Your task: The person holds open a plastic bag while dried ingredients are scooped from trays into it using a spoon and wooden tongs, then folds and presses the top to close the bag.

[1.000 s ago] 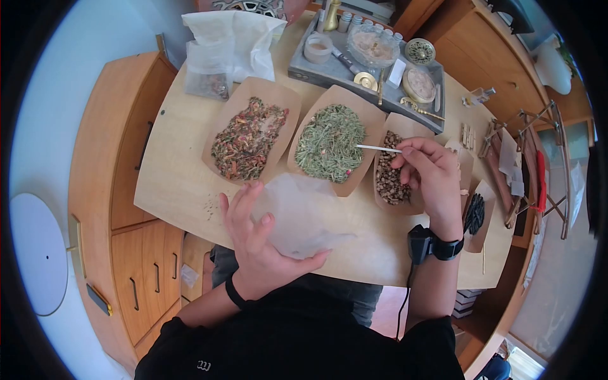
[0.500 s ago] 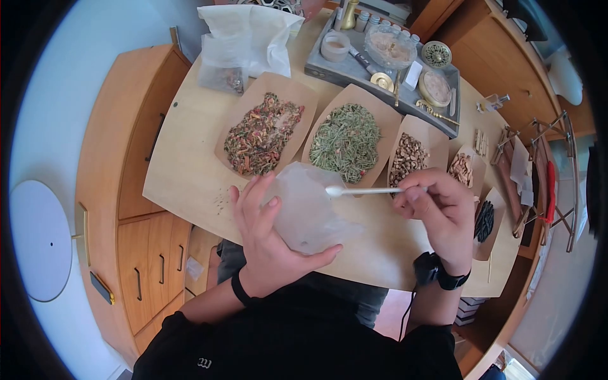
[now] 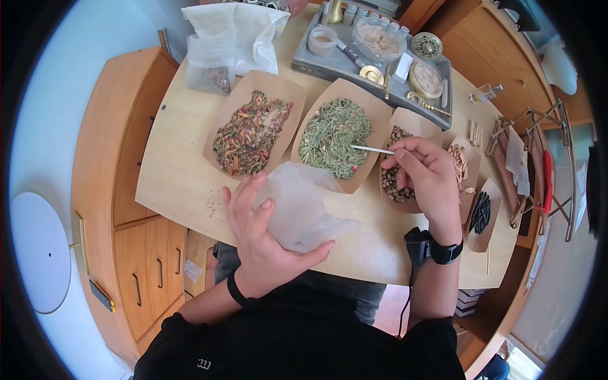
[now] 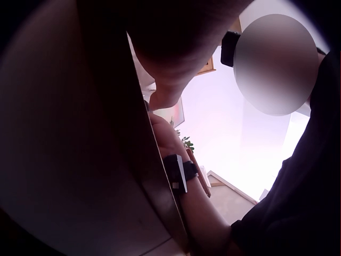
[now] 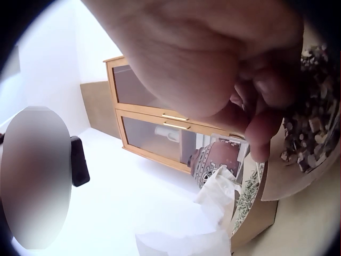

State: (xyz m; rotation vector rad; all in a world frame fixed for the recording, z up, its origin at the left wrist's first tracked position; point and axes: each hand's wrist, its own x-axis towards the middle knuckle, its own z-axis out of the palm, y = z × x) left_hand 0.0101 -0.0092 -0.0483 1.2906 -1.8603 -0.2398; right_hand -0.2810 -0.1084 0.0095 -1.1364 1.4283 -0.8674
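Note:
My left hand [image 3: 259,237] cups a translucent white bag [image 3: 301,206] between its thumb and spread fingers. The bag's mouth gapes toward the right, low over the table's front. In my right hand [image 3: 430,180], thumb and fingertips pinch the handle of a thin white spoon [image 3: 377,150]. The spoon's far end sits in the green dried herbs [image 3: 335,136], which fill a brown paper tray [image 3: 380,111]. Below the right hand, small brown chopped pieces [image 5: 314,128] lie in another paper tray. The left wrist view is mostly dark table underside, and the bag is hidden there.
On the left stands a paper tray [image 3: 291,92] of reddish mixed petals. Pale shavings [image 3: 458,163] and black sticks [image 3: 481,212] lie in trays at right. Behind are a grey tray [image 3: 304,61] of jars and brass tools, and white pouches [image 3: 256,47].
The spoon swung from the green herbs to the bag's mouth, then back to the herbs. My left hand kept holding the bag in about the same place.

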